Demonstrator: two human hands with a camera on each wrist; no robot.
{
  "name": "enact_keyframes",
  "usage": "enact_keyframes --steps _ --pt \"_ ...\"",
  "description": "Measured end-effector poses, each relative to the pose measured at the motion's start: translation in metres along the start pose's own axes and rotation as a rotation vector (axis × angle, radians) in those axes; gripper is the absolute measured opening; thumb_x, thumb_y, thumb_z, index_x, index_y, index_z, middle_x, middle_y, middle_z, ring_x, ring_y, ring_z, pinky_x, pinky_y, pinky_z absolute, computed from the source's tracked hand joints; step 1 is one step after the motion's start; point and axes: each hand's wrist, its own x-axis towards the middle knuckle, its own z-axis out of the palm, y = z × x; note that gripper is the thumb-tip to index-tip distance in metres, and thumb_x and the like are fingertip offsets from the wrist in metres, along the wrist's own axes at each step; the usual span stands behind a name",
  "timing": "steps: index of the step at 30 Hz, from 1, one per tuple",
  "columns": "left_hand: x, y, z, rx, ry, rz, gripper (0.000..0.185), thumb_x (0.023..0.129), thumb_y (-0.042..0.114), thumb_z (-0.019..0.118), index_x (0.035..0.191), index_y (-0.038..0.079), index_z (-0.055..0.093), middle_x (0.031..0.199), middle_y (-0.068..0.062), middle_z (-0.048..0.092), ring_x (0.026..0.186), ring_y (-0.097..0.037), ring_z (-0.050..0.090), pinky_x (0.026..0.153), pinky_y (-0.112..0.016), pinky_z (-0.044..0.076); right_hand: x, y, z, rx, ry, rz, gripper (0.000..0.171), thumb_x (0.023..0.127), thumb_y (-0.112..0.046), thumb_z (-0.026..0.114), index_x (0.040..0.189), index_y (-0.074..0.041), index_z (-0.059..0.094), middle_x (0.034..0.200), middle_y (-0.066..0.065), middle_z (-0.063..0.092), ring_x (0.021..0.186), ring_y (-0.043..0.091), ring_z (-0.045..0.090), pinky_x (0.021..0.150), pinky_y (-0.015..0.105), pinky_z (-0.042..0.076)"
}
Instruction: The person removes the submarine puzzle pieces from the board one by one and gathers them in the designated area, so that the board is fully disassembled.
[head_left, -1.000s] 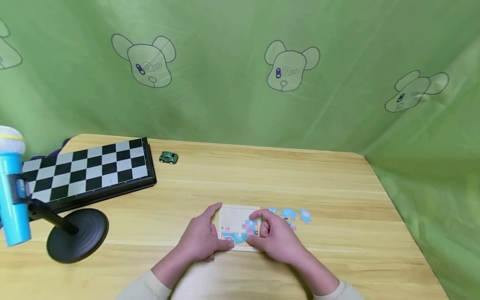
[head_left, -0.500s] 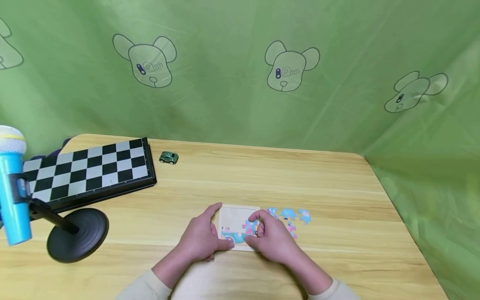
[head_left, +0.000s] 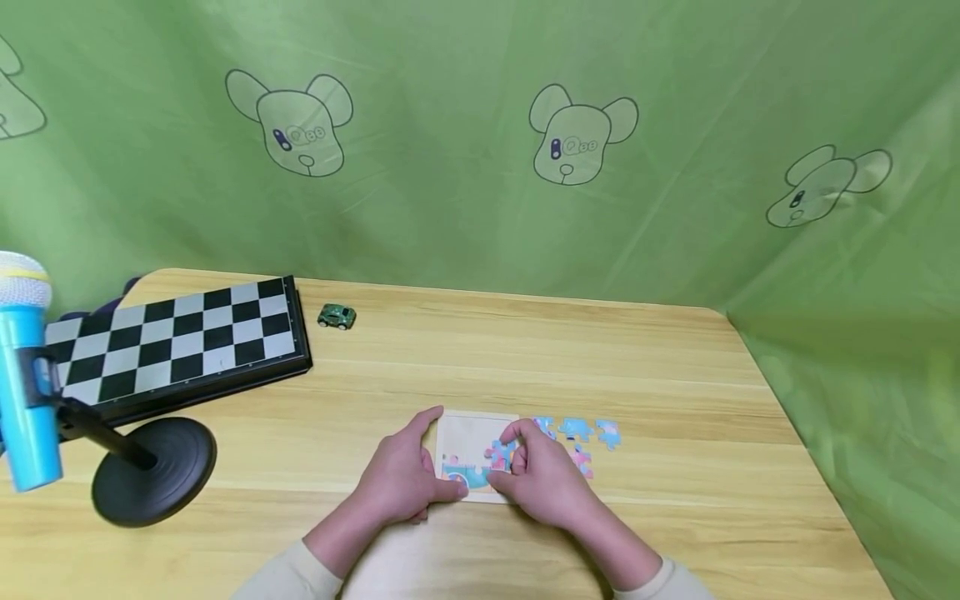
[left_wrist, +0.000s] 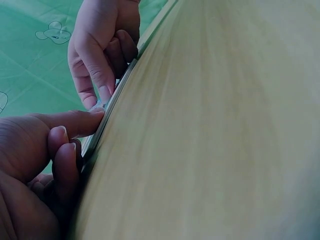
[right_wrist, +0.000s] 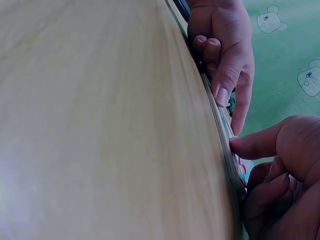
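A small square jigsaw tray [head_left: 467, 432] lies flat near the front of the table, its lower part filled with coloured pieces. My left hand [head_left: 397, 477] holds the tray at its left side, thumb on the lower edge and index finger at the upper left corner. At the tray's right side, thumb and index finger of my right hand [head_left: 546, 477] pinch a blue and pink puzzle piece [head_left: 500, 454], partly hidden by the fingers. The left wrist view shows the left thumb [left_wrist: 82, 122] on the tray's edge. In the right wrist view, the right thumb [right_wrist: 255, 143] reaches over that edge.
Several loose puzzle pieces [head_left: 576, 428] lie just right of the tray. A green toy car [head_left: 337, 316] stands farther back. At the left are a black-and-white checkered board [head_left: 187, 337] and a blue microphone [head_left: 30, 392] on a round black stand [head_left: 155, 471]. Green cloth hangs behind.
My right hand has shifted slightly left over the tray, uncovering more of the loose pieces at its right. The left hand has stayed in place.
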Motion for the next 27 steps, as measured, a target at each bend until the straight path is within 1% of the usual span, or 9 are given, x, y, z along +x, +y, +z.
enact_keyframes --steps 7,12,15,22,27 --pt "0.0 0.001 0.0 0.001 -0.003 -0.001 0.107 0.069 0.016 0.092 0.156 0.013 0.03 0.061 -0.008 0.059 0.033 -0.015 0.053 0.032 -0.025 0.041 -0.003 0.0 -0.002 -0.003 0.001 -0.046 0.037 0.083 -0.01 0.08 0.112 -0.011 0.057 0.063 -0.003 0.047 0.053 0.009 0.041 0.053 0.026 0.041" --pt "-0.001 0.0 0.0 0.005 -0.001 0.003 0.107 0.069 0.016 0.093 0.156 0.013 0.03 0.061 -0.008 0.059 0.033 -0.015 0.053 0.032 -0.026 0.042 -0.005 -0.002 -0.008 0.013 0.002 -0.027 0.042 0.08 -0.011 0.083 0.116 -0.009 0.06 0.062 -0.001 0.047 0.053 0.01 0.041 0.052 0.027 0.04" --pt "-0.001 0.001 0.0 0.003 0.001 0.003 0.108 0.069 0.016 0.093 0.156 0.013 0.03 0.061 -0.008 0.059 0.033 -0.015 0.053 0.032 -0.026 0.042 -0.004 0.0 -0.01 -0.019 -0.006 -0.017 0.042 0.081 -0.012 0.083 0.116 -0.008 0.06 0.063 0.0 0.049 0.052 0.011 0.044 0.05 0.027 0.04" --pt "-0.001 0.001 0.001 -0.009 0.001 -0.004 0.108 0.069 0.015 0.093 0.156 0.013 0.03 0.061 -0.008 0.059 0.033 -0.015 0.052 0.032 -0.026 0.041 -0.002 0.004 -0.01 -0.1 -0.047 -0.028 0.031 0.086 -0.018 0.079 0.11 -0.011 0.06 0.063 -0.002 0.051 0.051 0.01 0.046 0.048 0.027 0.041" --pt "-0.001 0.001 0.001 -0.006 0.006 -0.012 0.108 0.068 0.015 0.093 0.156 0.014 0.031 0.061 -0.008 0.058 0.033 -0.015 0.052 0.032 -0.026 0.042 -0.006 0.0 -0.014 -0.074 -0.027 -0.04 0.032 0.084 -0.018 0.081 0.108 -0.011 0.061 0.062 -0.003 0.049 0.052 0.009 0.044 0.05 0.027 0.04"
